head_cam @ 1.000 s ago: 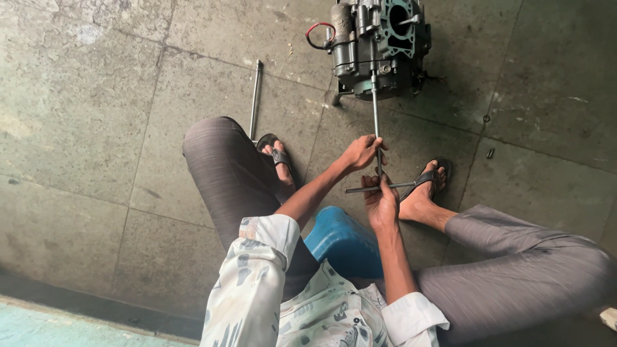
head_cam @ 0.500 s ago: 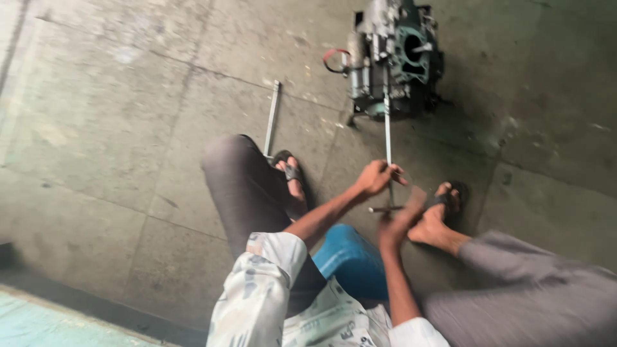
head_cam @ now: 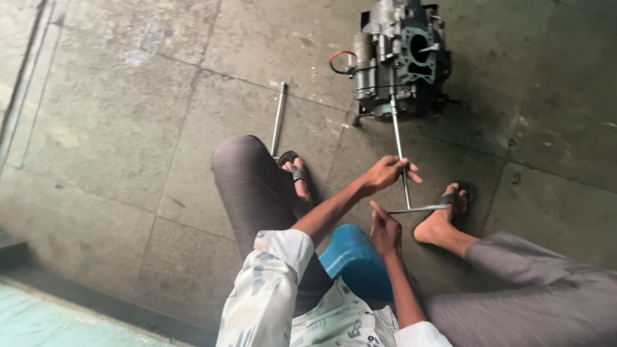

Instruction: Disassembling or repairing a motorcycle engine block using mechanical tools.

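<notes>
A long steel T-handle wrench (head_cam: 400, 154) is seen running from a grey metal engine block (head_cam: 402, 58), which stands on the stained concrete floor (head_cam: 128, 128), back toward the seated person. The wrench's far end is set against the lower front of the engine block, and its crossbar (head_cam: 418, 209) lies near a sandalled foot (head_cam: 443, 218). The shaft is grasped by the left hand (head_cam: 387, 173), whose fingers (head_cam: 411, 170) are curled loosely around it partway down. The near end of the crossbar is met by the right hand (head_cam: 385, 231), but whether its fingers are clenched on the bar cannot be told from this angle. A blue plastic stool (head_cam: 353, 260) is partly visible under the person. A second long steel rod (head_cam: 278, 119) lies on the floor, just beside the other sandalled foot (head_cam: 297, 177) and well apart from the engine block.
</notes>
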